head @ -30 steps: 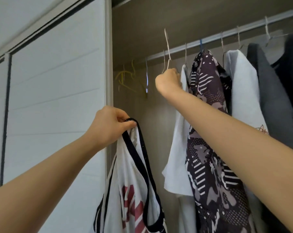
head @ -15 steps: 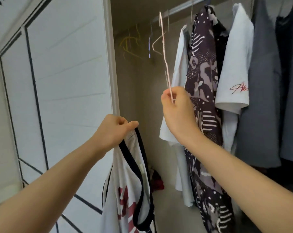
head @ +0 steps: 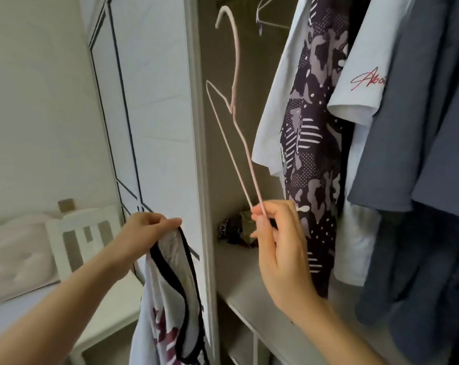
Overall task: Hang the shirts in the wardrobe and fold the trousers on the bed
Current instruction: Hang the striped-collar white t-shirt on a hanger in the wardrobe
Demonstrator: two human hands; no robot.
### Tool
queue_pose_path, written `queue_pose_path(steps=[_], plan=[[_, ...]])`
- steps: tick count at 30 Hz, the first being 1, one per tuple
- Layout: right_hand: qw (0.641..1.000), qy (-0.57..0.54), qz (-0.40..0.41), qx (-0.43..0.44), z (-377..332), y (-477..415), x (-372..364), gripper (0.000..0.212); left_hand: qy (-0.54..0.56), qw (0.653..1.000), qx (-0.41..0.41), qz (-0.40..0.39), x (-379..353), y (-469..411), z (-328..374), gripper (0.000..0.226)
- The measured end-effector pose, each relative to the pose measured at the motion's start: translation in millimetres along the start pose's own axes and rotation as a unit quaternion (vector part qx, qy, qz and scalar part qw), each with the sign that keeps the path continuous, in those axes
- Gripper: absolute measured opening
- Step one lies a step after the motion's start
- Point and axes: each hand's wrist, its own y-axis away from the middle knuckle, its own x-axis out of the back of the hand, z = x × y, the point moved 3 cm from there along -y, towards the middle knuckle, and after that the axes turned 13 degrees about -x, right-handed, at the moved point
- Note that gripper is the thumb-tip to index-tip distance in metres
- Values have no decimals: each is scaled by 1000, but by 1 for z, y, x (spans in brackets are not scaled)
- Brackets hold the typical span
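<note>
Left hand [head: 146,227] has its grip closed on the dark-trimmed neckline of a white shirt [head: 167,299], which dangles just outside the wardrobe door [head: 159,101]. Right hand [head: 278,243] pinches a pale pink wire hanger [head: 237,61] by its low end, hook up, next to the hung patterned shirt [head: 310,154]. Far left is probably the bed [head: 12,259], pretty blurry.

This is a bedroom in a home: an open wardrobe [head: 246,75] with a pale panelled sliding door [head: 157,101] holds shirts [head: 310,159] hanging side by side above a shelf [head: 249,285], and a bed [head: 12,248] with white quilted bedding lies to the left.
</note>
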Motion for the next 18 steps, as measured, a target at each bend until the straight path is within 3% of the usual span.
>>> queue_pose_path(steps=[6,12,18], plan=[[964,-197,-145,-107,8,29,1,16,14,995,91,37,27,55,-22,51],[880,-315,-270,-229,21,46,-9,23,22,988,124,87,61,92,-40,48],[792,-340,-364,-353,37,74,-40,24,42,983,147,102,92,133,-77,22]])
